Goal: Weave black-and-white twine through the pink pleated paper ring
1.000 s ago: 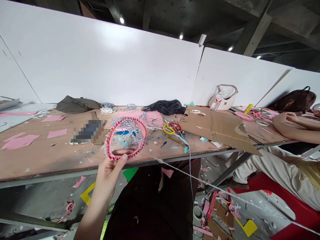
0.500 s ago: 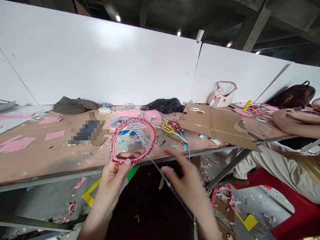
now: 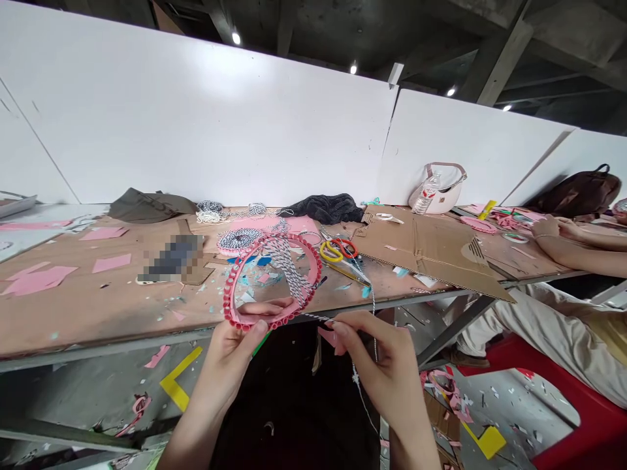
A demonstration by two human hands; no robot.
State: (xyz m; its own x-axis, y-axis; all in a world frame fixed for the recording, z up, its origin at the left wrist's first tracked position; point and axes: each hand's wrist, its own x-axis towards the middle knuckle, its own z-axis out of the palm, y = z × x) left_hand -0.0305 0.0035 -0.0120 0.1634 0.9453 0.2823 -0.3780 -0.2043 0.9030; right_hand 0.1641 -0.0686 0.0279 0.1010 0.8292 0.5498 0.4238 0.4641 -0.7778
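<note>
My left hand (image 3: 240, 343) grips the lower edge of a pink hoop (image 3: 230, 287) with a scalloped rim, thumb in front and fingers inside. Black-and-white cord (image 3: 289, 267) is wound across the hoop in a slanting band. From the hoop's lower right the cord runs to my right hand (image 3: 375, 352), whose thumb and forefinger pinch it. More cord hangs down past that hand. Behind the hoop lies a coil of the same cord (image 3: 240, 240). Scissors with yellow (image 3: 331, 251) and red-orange handles rest on the table just beyond.
Cardboard (image 3: 435, 251) covers the table's right part, near a white handbag (image 3: 448, 192) and a plastic bottle (image 3: 426, 196). A cap (image 3: 149, 205), a blurred phone (image 3: 171, 258) and pink paper pieces (image 3: 42, 279) lie left. Another person's arms (image 3: 578, 245) rest at right, above a red stool (image 3: 509, 349).
My right hand, loosely spread before, has closed its thumb and forefinger on the cord near the hoop. The hoop has shifted slightly right and is turned a little.
</note>
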